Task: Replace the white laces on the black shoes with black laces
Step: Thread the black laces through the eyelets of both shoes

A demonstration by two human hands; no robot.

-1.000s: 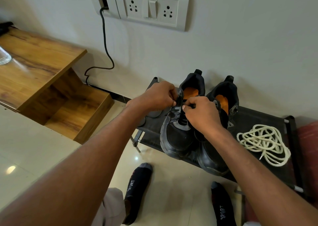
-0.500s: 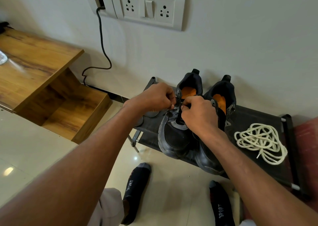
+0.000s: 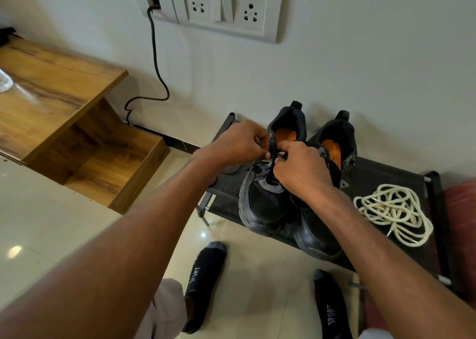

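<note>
At far left stands a stepped wooden shelf unit [image 3: 64, 122], with a black cable [image 3: 157, 62] dropping down the wall beside it. The left hand [image 3: 237, 142] pinches the black lace [image 3: 273, 146] at the top of the left black shoe [image 3: 262, 202] on the dark fabric rack [image 3: 381, 173]. The right hand [image 3: 301, 171], now nearer the collar than a second ago, pinches it too, so lacing seems nearly finished. The right black shoe [image 3: 319, 235] sits alongside. The removed white laces [image 3: 394, 209] lie coiled at the right.
</note>
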